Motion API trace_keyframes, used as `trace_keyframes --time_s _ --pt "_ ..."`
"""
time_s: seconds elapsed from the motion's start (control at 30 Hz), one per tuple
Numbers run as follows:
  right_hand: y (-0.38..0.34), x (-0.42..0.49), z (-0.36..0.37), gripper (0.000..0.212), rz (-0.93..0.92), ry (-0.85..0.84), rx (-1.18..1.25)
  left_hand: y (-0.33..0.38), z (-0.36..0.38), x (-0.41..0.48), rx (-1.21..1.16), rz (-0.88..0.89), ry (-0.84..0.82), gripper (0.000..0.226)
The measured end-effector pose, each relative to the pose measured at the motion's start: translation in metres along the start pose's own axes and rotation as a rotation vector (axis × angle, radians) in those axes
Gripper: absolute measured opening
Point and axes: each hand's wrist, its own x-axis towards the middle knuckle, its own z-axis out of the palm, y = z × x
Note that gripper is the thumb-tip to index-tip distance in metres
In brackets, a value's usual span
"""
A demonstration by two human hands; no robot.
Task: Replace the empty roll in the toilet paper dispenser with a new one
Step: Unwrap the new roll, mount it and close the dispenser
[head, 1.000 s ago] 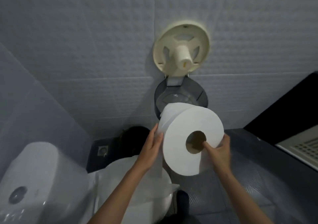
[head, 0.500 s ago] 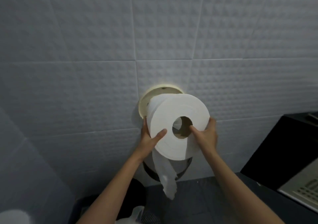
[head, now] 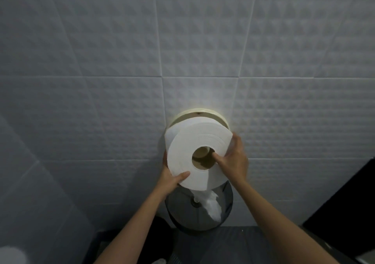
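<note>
A large white toilet paper roll [head: 182,152] sits against the cream round back plate of the wall dispenser [head: 199,114], its core hole over the cream spindle [head: 203,151]. My left hand [head: 172,179] grips the roll's lower left edge, thumb on its face. My right hand [head: 232,158] holds the right edge, thumb at the core hole. A loose paper tail [head: 212,205] hangs down in front of the dispenser's smoky grey cover [head: 182,213], which hangs open below.
Textured white wall tiles [head: 121,60] fill the view. A black panel [head: 349,213] stands at the lower right. A dark bin [head: 160,229] sits below the left arm, and a white rounded object [head: 11,254] shows at the bottom left corner.
Both hands lifted the roll from waist height up to the dispenser and pressed it onto the spindle; the roll now lies closer to the back plate, and the view tilted upward.
</note>
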Motion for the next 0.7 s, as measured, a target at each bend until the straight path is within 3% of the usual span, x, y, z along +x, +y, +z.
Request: trace_keyframes --time_s 0.7 --pt "0.036 0.026 0.033 0.092 -0.091 -0.073 0.048 -0.022 0.018 0.036 -0.057 -0.014 0.134 0.101"
